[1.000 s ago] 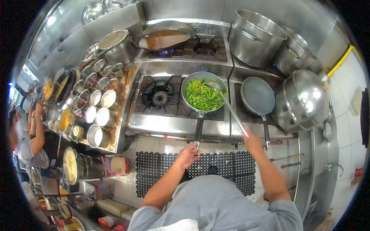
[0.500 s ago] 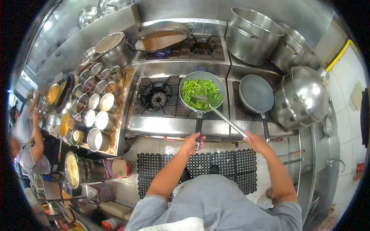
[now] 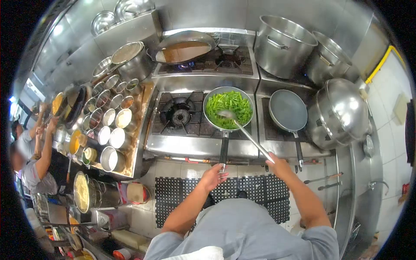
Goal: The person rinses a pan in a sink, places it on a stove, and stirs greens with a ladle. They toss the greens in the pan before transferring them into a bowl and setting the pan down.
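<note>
A steel pan (image 3: 208, 100) full of chopped green vegetables (image 3: 234, 106) sits on the front middle burner. Its long black handle (image 3: 224, 145) points toward me. My left hand (image 3: 213, 175) is at the end of that handle, fingers curled about its tip. My right hand (image 3: 277, 167) grips the long handle of a metal ladle (image 3: 249, 136). The ladle's bowl (image 3: 226, 115) rests in the greens near the pan's front.
An empty pan (image 3: 288, 110) stands on the right burner and a bare burner (image 3: 180, 115) on the left. Large pots (image 3: 284, 43) and a wok of brown liquid (image 3: 184, 47) are behind. Condiment tins (image 3: 110, 119) line the left counter. Another person (image 3: 34, 164) works at far left.
The ladle's bowl swept from the pan's far right through the greens to its front. My left hand rose to the handle's end and stays there.
</note>
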A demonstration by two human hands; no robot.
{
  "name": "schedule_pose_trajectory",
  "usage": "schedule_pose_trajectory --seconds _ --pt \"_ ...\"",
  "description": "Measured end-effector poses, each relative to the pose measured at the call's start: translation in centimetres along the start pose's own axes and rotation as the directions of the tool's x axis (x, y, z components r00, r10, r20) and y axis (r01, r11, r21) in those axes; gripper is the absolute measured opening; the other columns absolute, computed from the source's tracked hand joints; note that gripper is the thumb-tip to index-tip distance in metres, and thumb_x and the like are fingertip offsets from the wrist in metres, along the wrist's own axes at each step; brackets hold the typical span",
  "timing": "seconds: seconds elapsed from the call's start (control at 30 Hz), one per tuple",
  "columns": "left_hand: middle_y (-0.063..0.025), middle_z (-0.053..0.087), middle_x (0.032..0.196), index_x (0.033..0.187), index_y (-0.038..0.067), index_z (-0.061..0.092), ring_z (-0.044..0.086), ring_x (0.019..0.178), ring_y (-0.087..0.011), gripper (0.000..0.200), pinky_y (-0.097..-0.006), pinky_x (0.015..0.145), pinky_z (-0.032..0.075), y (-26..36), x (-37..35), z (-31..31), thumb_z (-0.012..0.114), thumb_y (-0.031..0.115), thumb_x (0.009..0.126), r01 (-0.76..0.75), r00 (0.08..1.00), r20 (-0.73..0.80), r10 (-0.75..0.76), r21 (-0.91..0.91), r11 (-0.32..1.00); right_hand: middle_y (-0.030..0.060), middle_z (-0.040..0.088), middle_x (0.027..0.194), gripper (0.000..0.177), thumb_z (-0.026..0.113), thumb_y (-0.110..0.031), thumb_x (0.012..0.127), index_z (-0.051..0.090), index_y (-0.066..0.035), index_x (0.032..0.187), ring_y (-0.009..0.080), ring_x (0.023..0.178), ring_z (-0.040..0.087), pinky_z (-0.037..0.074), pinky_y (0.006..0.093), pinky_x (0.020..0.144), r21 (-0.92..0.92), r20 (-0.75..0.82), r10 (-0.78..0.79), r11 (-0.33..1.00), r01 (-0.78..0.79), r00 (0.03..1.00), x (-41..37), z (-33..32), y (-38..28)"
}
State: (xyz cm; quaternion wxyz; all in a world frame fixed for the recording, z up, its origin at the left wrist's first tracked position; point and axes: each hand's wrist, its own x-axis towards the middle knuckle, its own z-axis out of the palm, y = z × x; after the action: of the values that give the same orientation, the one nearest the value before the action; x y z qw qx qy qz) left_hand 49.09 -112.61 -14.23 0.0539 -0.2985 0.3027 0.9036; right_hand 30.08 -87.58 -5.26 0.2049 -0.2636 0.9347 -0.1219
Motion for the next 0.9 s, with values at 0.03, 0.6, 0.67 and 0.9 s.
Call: schedule_pose_trajectory --seconds 0.03,0.6,0.67,0.9 --pt "-0.0034 0.054 0.111 0.114 0.012 0.049 0.054 0.096 -0.0222 0.03 -0.0353 0.077 0.046 0.0 -0.5 -0.1 0.053 0.026 0.089 -0.006 1.0 -0.008 0.006 -0.01 1.0 0.0239 0.062 0.095 0.047 0.046 -0.039 0.09 0.039 -0.024 0.133 0.0427 0.09 0.058 0.045 0.0493 0.079 0.0 0.0 -0.004 1.0 0.004 1.0 0.0 -0.4 1.5" --pt "-0.0057 0.055 0.117 0.111 0.01 0.052 0.052 0.098 -0.0206 0.028 -0.0378 0.08 0.044 -1.0 -1.3 -1.2 0.05 0.029 0.09 0.015 0.999 -0.034 -0.016 -0.019 1.0 0.0243 0.058 0.105 0.045 0.048 -0.034 0.088 0.042 -0.011 0.127 0.0422 0.097 0.055 0.043 0.0456 0.082 0.092 0.029 0.095 0.991 -0.098 0.995 2.7 -1.6 -2.0" --pt "-0.0057 0.056 0.112 0.112 0.01 0.052 0.054 0.097 -0.0218 0.031 -0.0361 0.079 0.046 -1.8 -1.2 -1.8 0.054 0.03 0.088 0.055 0.998 -0.03 -0.056 -0.037 0.998 0.025 0.058 0.107 0.053 0.046 -0.042 0.089 0.039 -0.013 0.133 0.0429 0.098 0.055 0.043 0.0459 0.085 0.203 -0.077 -0.011 0.979 0.027 0.997 4.9 3.7 0.2" --pt "-0.009 0.056 0.116 0.112 0.008 0.052 0.054 0.097 -0.0216 0.03 -0.0361 0.082 0.045 -3.4 -2.7 -3.5 0.05 0.028 0.089 0.065 0.992 -0.106 -0.073 -0.077 0.995 0.0254 0.058 0.108 0.051 0.048 -0.04 0.088 0.041 -0.014 0.132 0.0419 0.101 0.055 0.043 0.0456 0.087 0.19 -0.028 -0.013 0.982 0.018 1.0 3.4 0.1 2.0"
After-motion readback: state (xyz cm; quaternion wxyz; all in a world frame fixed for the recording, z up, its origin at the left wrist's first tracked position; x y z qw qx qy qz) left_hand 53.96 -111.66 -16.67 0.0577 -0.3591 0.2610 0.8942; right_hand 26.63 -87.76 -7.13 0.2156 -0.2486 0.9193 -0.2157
